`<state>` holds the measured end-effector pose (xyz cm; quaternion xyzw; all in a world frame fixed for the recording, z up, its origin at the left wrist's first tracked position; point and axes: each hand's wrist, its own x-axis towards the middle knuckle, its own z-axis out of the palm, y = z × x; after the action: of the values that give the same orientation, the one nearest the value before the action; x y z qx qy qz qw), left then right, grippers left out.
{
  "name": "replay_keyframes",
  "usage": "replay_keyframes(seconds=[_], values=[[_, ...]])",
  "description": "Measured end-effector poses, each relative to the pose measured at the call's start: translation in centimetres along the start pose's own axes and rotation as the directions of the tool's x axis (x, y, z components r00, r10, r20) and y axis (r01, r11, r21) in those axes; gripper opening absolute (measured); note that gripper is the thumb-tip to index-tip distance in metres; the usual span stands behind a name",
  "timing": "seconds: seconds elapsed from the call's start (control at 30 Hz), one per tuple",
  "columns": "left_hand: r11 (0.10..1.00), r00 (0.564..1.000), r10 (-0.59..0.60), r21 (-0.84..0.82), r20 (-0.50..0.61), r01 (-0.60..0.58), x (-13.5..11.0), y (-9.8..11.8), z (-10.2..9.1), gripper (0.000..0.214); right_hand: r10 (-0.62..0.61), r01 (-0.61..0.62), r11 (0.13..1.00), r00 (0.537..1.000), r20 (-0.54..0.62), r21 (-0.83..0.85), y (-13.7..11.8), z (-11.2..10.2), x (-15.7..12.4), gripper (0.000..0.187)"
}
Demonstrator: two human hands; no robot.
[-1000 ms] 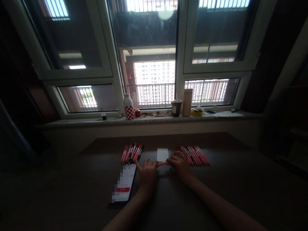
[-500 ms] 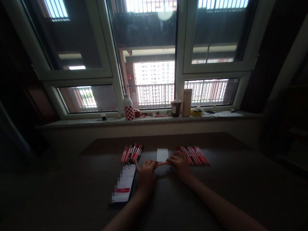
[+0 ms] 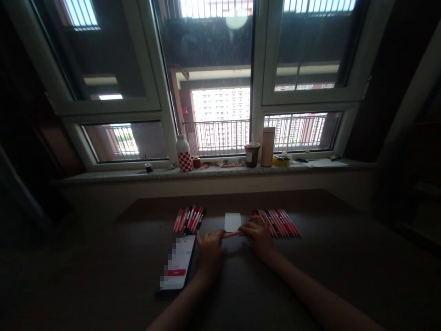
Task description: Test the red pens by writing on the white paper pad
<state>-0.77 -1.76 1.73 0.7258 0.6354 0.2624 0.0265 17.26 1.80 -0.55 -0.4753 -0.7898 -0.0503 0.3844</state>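
Between my two hands lies a slim pink pen or pencil [image 3: 231, 234], held roughly level just in front of a small white paper pad [image 3: 233, 222]. My left hand [image 3: 211, 248] pinches its left end, and my right hand [image 3: 257, 234] grips the right end; the fingers cover both tips. Left of the pad is a row of pink, red and black pens [image 3: 189, 219]. A similar row of pens [image 3: 280, 223] lies at the right, partly behind my right hand. Beside my left hand a phone [image 3: 179, 264] rests on the table, screen lit.
The dark table [image 3: 330, 257] reaches to the wall under the window. Along the windowsill [image 3: 220, 171] stand a red-checked white bottle [image 3: 184, 154], a cup with a dark drink [image 3: 252, 155], a tan cylinder [image 3: 268, 147] and a yellow tape roll [image 3: 280, 161].
My left hand has shifted very slightly along the pink pen or pencil, and its thumb has drawn in a little. My right hand is nearly still.
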Motion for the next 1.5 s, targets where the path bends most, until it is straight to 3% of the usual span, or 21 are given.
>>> replay_keyframes(seconds=[0.3, 0.57, 0.83, 1.5], values=[[0.999, 0.993, 0.027, -0.013, -0.112, -0.029, 0.18, -0.34, 0.79, 0.031, 0.011, -0.011, 1.0, 1.0, -0.011, 0.004, 0.43, 0.49, -0.12, 0.011], [0.998, 0.996, 0.045, 0.035, -0.075, -0.043, -0.15, 0.16, -0.02, 0.026, 0.004, -0.003, 1.0, 1.0, 0.008, -0.018, 0.26, 0.52, -0.15, 0.011], [1.0, 0.998, 0.01, -0.001, -0.065, -0.01, 0.07, -0.33, 0.54, 0.029, 0.009, -0.008, 1.0, 1.0, 0.016, -0.02, 0.26, 0.52, -0.18, 0.013], [0.998, 0.996, 0.055, -0.011, -0.076, -0.056, 0.09, -0.72, 0.88, 0.025, 0.027, -0.027, 1.0, 0.999, 0.021, 0.01, 0.18, 0.51, -0.18, 0.013]])
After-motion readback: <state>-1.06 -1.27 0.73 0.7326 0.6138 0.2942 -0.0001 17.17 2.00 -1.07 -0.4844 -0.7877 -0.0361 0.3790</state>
